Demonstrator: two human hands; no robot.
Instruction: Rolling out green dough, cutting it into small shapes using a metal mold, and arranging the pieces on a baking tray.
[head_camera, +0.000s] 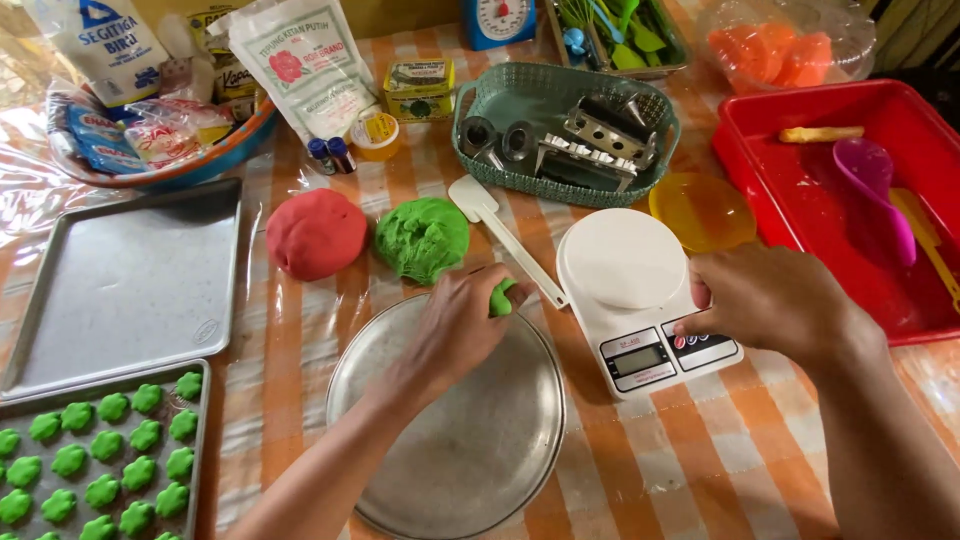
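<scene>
My left hand (462, 322) is closed around a small piece of green dough (502, 297), held above the far rim of a round metal pan (450, 440). My right hand (770, 300) rests on a white kitchen scale (625, 270), one fingertip touching the buttons beside its small display. A large lump of green dough (422, 238) and a red dough ball (316, 233) lie on the plastic-covered checked tablecloth just beyond the pan. A white spatula (500, 235) lies between the green lump and the scale.
An empty baking tray (125, 285) sits at left, and a tray of green shaped cookies (100, 455) below it. Behind stand a teal basket of metal moulds (565, 130), a yellow lid (702, 210), a red tub (850, 190) with utensils, flour bags and a bowl of packets.
</scene>
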